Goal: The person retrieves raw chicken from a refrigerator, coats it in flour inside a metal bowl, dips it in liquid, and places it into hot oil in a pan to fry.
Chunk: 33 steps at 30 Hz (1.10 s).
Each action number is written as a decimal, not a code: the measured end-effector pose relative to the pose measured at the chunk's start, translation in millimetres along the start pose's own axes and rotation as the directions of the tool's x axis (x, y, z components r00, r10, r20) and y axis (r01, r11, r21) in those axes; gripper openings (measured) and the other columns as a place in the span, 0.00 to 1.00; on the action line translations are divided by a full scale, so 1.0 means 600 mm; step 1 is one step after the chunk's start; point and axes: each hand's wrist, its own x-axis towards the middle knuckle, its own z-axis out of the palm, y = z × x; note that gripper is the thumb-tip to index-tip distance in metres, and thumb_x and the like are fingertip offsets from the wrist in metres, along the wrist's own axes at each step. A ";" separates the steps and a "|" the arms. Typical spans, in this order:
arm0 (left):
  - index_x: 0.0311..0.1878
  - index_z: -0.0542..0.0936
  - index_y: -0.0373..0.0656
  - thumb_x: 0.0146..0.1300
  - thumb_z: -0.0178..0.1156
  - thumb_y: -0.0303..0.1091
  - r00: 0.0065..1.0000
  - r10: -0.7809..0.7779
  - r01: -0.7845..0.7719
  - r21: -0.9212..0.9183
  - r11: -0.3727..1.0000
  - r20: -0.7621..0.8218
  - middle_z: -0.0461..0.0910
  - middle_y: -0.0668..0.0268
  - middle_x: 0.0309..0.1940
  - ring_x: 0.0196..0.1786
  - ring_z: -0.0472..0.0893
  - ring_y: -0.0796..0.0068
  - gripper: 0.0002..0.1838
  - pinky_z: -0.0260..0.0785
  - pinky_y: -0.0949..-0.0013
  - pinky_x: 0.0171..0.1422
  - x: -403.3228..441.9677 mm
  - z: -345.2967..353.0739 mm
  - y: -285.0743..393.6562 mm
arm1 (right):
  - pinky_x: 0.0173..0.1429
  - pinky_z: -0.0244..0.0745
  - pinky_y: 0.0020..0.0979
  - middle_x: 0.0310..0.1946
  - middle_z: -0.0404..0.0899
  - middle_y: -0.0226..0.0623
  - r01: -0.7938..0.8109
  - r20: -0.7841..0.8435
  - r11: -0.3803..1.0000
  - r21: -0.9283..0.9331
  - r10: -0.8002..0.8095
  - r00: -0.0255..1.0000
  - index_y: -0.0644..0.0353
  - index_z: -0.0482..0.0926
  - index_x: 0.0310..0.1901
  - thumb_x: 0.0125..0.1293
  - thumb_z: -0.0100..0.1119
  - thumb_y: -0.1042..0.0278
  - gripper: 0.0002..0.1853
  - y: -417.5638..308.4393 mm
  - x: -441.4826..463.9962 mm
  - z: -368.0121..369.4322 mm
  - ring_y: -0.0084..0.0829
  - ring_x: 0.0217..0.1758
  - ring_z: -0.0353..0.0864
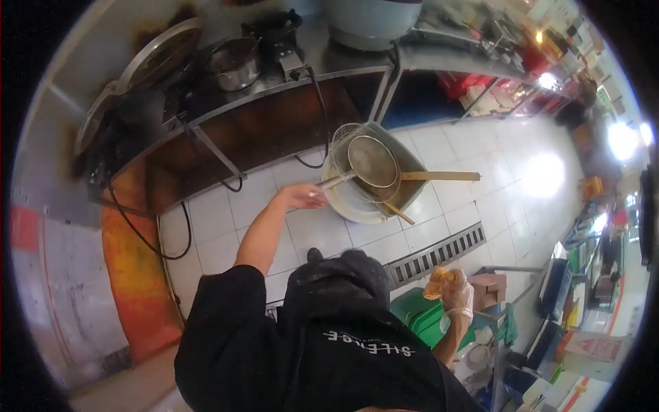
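Observation:
At the end of a strainer's handle is my left hand [304, 196], its fingers closed round it. The round mesh head of the strainer [374, 161] hangs over a large grey tub [414, 147]. Inside or across the tub's opening are a larger wire basket [343, 134] and a wooden paddle [439, 176]; a second wooden stick [399, 213] slants over the near rim. To the right, my right hand [458, 296], in a clear plastic glove, grips a golden-brown piece of fried food [437, 283]. The tub's contents are hard to make out.
A steel counter [288, 79] runs along the back with a steel pot [235, 65] and a big pale vessel [374, 20]. A floor drain grate [439, 254] lies in the tiles. A green bin [422, 316], a cardboard box [489, 292] and cluttered shelves stand at right.

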 end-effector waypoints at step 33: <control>0.56 0.70 0.36 0.69 0.54 0.31 0.332 0.692 -0.935 -0.127 0.331 -0.641 0.66 0.72 0.24 0.23 0.68 0.79 0.15 0.61 0.73 0.27 -0.795 -0.501 0.415 | 0.58 0.73 0.38 0.52 0.81 0.44 0.843 -0.452 0.538 0.008 -0.750 0.483 0.60 0.76 0.56 0.72 0.54 0.54 0.20 -1.482 0.601 0.059 0.37 0.54 0.80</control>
